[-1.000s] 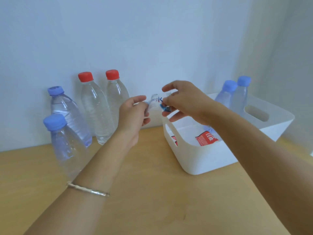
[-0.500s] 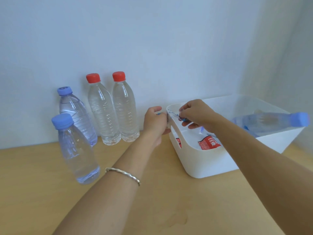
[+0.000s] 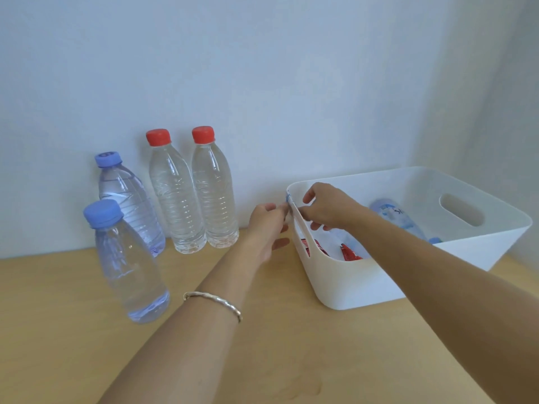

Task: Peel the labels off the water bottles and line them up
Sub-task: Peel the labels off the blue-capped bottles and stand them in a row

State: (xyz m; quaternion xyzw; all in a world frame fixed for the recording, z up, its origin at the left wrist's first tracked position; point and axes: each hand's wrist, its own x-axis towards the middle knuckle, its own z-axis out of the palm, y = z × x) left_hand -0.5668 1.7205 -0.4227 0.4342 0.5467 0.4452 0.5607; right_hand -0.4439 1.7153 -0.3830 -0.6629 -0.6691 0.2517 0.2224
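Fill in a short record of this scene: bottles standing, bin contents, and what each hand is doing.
Standing, unlabelled: left red-capped bottle, right red-capped bottle, rear blue-capped bottle, front blue-capped bottle
Bin contents: white bin holds a labelled bottle lying down and red labels
Left hand: pinches the peeled label at the bin's rim
Right hand: appears to pinch the same label
Surface: wooden table
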